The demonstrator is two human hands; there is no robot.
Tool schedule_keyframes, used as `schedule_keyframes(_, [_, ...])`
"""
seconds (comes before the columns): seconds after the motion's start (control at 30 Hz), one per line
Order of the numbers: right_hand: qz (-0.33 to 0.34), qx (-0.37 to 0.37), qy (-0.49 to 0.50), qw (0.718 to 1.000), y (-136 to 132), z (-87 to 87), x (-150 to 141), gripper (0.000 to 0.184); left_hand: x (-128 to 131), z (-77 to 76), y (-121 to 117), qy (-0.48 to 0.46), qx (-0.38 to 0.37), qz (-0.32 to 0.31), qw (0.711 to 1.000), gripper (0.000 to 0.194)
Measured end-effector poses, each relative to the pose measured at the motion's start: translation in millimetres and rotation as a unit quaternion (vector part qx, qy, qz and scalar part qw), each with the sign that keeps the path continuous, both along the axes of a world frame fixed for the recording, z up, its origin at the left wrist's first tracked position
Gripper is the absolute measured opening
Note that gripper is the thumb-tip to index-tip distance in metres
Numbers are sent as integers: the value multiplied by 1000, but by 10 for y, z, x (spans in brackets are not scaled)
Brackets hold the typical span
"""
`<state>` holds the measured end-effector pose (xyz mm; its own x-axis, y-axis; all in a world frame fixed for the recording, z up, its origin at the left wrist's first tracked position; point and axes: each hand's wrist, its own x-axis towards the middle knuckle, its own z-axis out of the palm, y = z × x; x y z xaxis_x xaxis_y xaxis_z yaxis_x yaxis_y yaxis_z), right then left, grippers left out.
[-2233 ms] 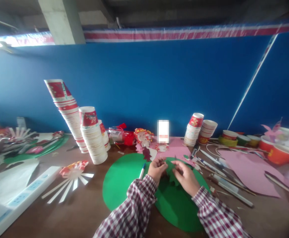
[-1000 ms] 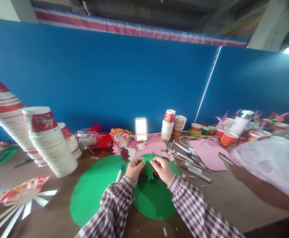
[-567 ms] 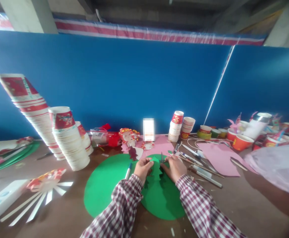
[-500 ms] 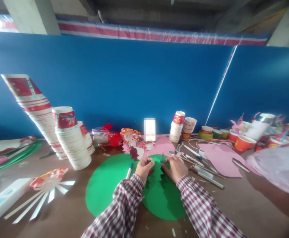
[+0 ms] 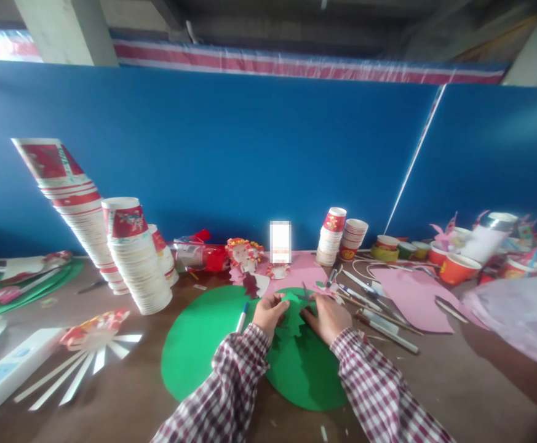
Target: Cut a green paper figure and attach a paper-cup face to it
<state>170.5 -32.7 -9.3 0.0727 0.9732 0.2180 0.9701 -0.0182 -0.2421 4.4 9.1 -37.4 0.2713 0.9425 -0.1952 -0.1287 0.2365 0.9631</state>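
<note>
Over the green round paper [image 5: 307, 384], my left hand [image 5: 268, 314] pinches a small green paper piece [image 5: 291, 309] between thumb and fingers. Closed around the handles of a pair of scissors [image 5: 306, 290], my right hand [image 5: 331, 318] is just to the right of that piece. The dark blades point away from me at the paper's far edge, and the handles are mostly hidden by the fingers. A second green round [image 5: 197, 341] lies to the left, with a blue-capped marker [image 5: 243, 318] on it beside my left wrist.
Tall stacks of paper cups [image 5: 141, 277] stand at left, shorter cup stacks [image 5: 328, 246] at back. Pens [image 5: 390, 329] and a pink sheet [image 5: 411, 301] lie at right, near paper bowls [image 5: 459, 269] and a plastic bag [image 5: 521, 314]. A white power strip [image 5: 12, 372] is at front left.
The scissors' blades have swung left and tilt over the green piece, and my right hand has turned slightly. My left hand keeps its pinch. The whole view has shifted a little.
</note>
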Motion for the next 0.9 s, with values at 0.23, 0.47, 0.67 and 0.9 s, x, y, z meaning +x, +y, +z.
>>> schedule_keyframes(0.23, [-7, 34, -44, 998, -11, 61, 49, 39, 24, 19, -45, -5, -4, 18, 1000, 31])
schedule_keyframes(0.47, [0, -6, -2, 1000, -9, 100, 117, 34, 11, 65, -51, -26, -6, 20, 999, 25])
schedule_keyframes(0.67, [11, -4, 61, 998, 0, 92, 164, 29, -3, 59, -39, -44, -7, 34, 998, 20])
schedule_keyframes(0.9, [-5, 45, 255, 966, 61, 30, 136, 23, 27, 148, -92, -72, -24, 51, 996, 19])
